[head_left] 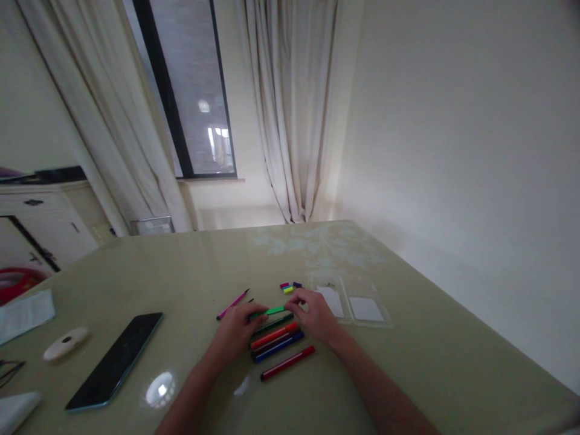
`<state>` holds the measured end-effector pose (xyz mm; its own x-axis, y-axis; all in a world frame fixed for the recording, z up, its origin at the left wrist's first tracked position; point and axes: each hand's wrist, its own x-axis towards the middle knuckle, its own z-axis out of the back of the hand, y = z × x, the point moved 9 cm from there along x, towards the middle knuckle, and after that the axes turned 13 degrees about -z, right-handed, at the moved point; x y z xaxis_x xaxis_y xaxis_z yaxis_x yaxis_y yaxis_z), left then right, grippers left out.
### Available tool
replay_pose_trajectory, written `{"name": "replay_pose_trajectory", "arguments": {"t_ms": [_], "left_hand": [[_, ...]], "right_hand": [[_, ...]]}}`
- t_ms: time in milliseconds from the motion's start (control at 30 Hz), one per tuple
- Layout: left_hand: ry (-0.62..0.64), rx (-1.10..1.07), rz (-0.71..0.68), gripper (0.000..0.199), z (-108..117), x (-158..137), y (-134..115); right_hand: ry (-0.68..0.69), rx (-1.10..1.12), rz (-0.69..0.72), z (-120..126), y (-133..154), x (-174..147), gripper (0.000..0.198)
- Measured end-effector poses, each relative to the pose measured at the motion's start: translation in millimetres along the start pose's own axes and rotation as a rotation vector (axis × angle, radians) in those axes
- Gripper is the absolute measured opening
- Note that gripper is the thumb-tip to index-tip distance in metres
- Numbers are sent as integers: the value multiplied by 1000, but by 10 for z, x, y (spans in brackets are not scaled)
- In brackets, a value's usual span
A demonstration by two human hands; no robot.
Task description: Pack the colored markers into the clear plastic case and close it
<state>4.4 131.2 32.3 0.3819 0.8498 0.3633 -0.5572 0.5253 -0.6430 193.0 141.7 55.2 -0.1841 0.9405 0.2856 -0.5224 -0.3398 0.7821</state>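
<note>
A bright green felt-tip marker (275,310) spans between my two hands, a little above the table. My left hand (233,331) is closed around its left end. At the right end, the fingers of my right hand (315,314) are pinched together on it; they hide whether a cap is there. Below my hands lie a dark green marker (273,324), an orange marker (274,336), a blue marker (280,348) and, nearest me, a dark red marker (287,364). An uncapped magenta marker (232,304) rests left of my left hand. Several small coloured caps (288,290) sit beyond my right hand.
A transparent plastic case (384,315) lies unfolded at right, with white cards in it. On the left are a black phone-like tablet (115,361), a white oval object (66,344) and paper (27,315). A wall (475,181) borders the table's right edge.
</note>
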Motion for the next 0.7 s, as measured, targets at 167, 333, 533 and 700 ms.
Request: {"name": "replay_pose_trajectory", "arguments": {"t_ms": [167,333,533,700], "left_hand": [[135,51,-37,32,-82,-47,47],[-18,96,51,33,251,-82,265],[-67,346,158,23,503,-198,510],[-16,332,131,22,413,-190,483]], "right_hand": [[-20,-368,-11,-154,-133,87,31],[18,-547,-34,-247,-244,88,33],[12,-634,-50,-235,-276,82,15],[-21,-517,-74,-179,-209,62,15]]}}
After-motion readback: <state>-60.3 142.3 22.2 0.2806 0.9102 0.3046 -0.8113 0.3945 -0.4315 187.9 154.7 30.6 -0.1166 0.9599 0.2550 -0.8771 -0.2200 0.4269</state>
